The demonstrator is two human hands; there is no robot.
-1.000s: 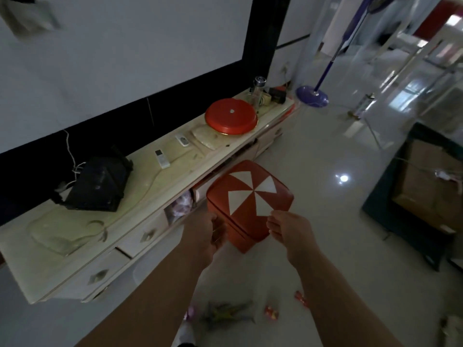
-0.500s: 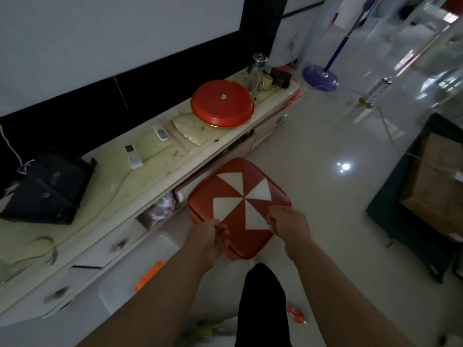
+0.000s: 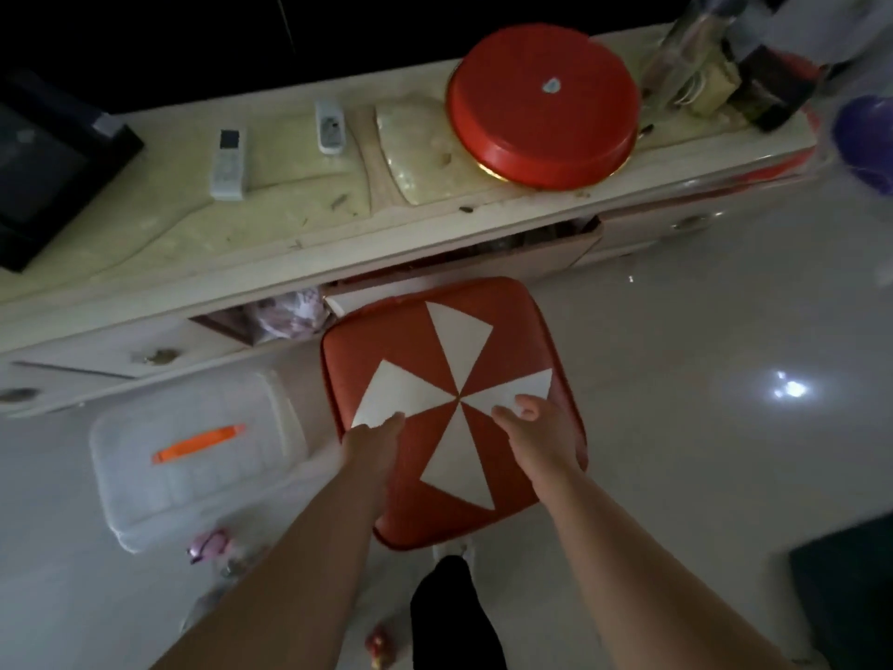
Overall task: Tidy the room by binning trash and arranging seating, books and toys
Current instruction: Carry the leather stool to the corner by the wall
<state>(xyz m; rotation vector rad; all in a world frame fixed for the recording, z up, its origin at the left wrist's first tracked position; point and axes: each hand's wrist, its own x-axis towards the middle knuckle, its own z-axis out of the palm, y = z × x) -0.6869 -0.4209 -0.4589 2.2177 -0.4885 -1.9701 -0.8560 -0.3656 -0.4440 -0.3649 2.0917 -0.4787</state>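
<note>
Below, one red stool [image 3: 452,408] with a white pinwheel pattern on its square seat stood on the floor just in front of the cabinet, both hands on its near half. The left hand [image 3: 374,449] lay over the seat's left part, fingers curled down around the edge, gripping it. The right hand [image 3: 541,442] rested on the right part with fingers loosely bent on the cushion; whether it truly clasped the rim could not be told. One clear plastic storage box [image 3: 193,452] with an orange handle sat left of the stool. Two remote controls [image 3: 228,164] lay on the long cream TV cabinet [image 3: 299,234], along with one red round lidded container [image 3: 543,106] and one glass bottle [image 3: 676,65]. A black device [image 3: 43,166] occupied the cabinet's left end. Small toys [image 3: 208,546] were scattered on the glossy pale tiled floor [image 3: 700,476]; the room was dim.
</note>
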